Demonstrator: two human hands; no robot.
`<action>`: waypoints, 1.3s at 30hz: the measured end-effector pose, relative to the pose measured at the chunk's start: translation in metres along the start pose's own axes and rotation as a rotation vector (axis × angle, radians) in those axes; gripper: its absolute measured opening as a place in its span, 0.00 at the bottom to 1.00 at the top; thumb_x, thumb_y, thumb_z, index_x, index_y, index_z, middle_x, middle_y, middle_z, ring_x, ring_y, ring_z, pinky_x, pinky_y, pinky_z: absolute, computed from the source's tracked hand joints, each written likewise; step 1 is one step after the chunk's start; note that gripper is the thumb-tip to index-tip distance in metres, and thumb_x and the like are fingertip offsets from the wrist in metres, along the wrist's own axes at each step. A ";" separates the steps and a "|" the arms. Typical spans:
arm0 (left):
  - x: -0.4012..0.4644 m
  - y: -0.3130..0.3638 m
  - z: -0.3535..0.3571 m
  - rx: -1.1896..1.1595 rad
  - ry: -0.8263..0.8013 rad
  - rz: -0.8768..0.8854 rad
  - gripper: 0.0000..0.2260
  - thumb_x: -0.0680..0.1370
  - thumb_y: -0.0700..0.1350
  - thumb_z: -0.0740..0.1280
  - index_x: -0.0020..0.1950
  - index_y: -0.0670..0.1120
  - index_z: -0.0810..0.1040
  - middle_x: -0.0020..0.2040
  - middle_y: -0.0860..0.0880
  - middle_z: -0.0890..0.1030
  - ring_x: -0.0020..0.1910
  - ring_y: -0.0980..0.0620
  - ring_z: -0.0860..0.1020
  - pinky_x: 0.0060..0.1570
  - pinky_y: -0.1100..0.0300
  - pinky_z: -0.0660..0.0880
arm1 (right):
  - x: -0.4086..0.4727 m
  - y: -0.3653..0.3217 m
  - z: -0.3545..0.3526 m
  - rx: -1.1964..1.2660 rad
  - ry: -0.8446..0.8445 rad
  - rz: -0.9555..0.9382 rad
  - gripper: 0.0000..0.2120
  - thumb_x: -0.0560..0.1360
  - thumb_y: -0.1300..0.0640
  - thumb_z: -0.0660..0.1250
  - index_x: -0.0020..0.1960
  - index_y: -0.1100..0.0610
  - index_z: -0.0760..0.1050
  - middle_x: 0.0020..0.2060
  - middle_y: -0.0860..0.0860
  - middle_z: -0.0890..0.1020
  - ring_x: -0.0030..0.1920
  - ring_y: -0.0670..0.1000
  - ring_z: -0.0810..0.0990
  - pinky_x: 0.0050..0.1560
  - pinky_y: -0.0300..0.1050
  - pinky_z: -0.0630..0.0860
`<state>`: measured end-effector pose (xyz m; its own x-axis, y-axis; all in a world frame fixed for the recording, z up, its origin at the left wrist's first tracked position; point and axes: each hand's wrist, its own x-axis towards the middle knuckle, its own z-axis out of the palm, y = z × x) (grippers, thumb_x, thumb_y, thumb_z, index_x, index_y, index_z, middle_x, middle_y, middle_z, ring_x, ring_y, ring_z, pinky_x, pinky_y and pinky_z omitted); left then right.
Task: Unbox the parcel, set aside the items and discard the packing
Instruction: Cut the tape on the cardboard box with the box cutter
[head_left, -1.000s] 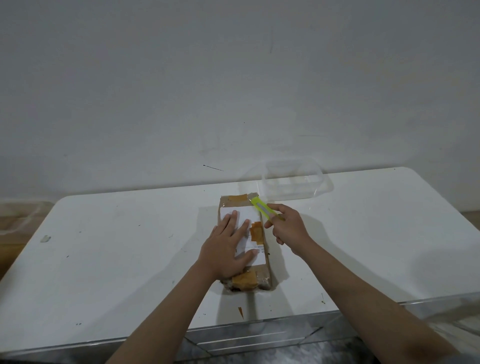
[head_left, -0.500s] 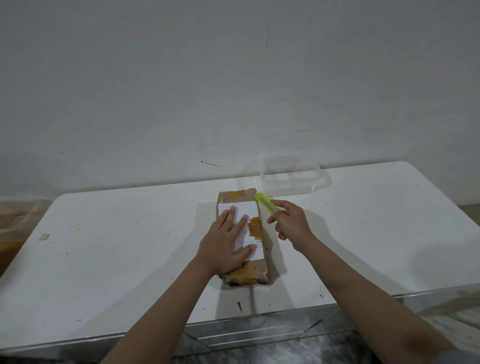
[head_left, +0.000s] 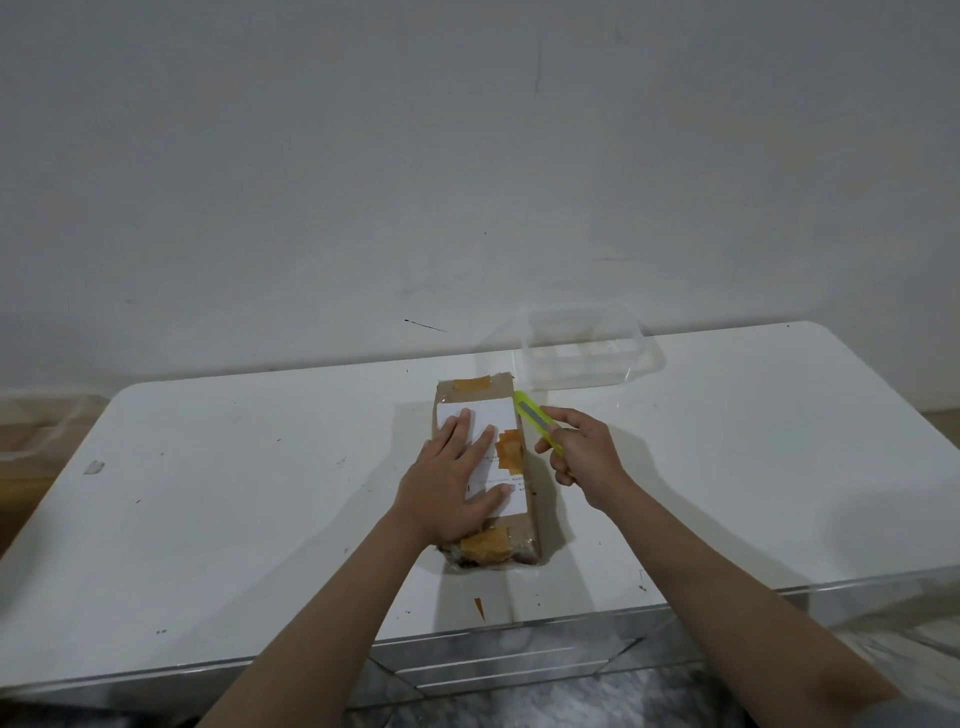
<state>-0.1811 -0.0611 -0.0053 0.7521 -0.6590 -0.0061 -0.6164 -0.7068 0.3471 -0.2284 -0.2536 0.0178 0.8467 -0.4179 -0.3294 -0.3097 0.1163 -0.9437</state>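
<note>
A brown cardboard parcel (head_left: 511, 527) with a white label and orange tape patches lies lengthwise in the middle of the white table (head_left: 234, 493). My left hand (head_left: 454, 486) presses flat on top of it, fingers straight and spread over the label. My right hand (head_left: 584, 452) grips a yellow-green utility knife (head_left: 535, 420) just right of the parcel. The knife's tip points at the parcel's far right corner; whether it touches the cardboard I cannot tell.
A clear plastic container (head_left: 582, 353) stands at the back of the table, just beyond the parcel. A small orange tape scrap (head_left: 479, 608) lies near the front edge. The wall rises right behind the table.
The knife tip has crept slightly toward the parcel's far right corner. My left hand has stayed pressed on the label. The view has shifted a little.
</note>
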 end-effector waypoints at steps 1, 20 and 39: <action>0.000 0.000 0.000 0.000 0.000 0.000 0.36 0.71 0.70 0.47 0.77 0.58 0.48 0.78 0.52 0.41 0.77 0.52 0.39 0.73 0.50 0.46 | 0.000 0.001 -0.002 0.002 -0.012 0.005 0.14 0.77 0.64 0.60 0.60 0.54 0.76 0.34 0.57 0.78 0.22 0.49 0.64 0.23 0.38 0.60; 0.003 0.000 0.002 0.019 -0.011 -0.006 0.38 0.69 0.72 0.46 0.77 0.57 0.49 0.78 0.51 0.42 0.77 0.51 0.41 0.73 0.49 0.47 | -0.039 0.016 -0.043 -0.096 -0.179 0.066 0.16 0.77 0.68 0.57 0.58 0.56 0.77 0.31 0.57 0.77 0.21 0.49 0.63 0.23 0.37 0.58; 0.003 0.004 -0.002 0.058 -0.034 -0.002 0.40 0.68 0.72 0.43 0.77 0.55 0.48 0.78 0.49 0.42 0.77 0.49 0.41 0.73 0.49 0.47 | -0.075 0.020 -0.066 -0.175 -0.299 0.088 0.15 0.76 0.67 0.57 0.56 0.57 0.79 0.31 0.58 0.77 0.20 0.49 0.63 0.23 0.37 0.58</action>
<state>-0.1806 -0.0653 -0.0025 0.7457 -0.6651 -0.0395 -0.6279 -0.7214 0.2921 -0.3266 -0.2799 0.0254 0.8945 -0.1274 -0.4285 -0.4350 -0.0267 -0.9000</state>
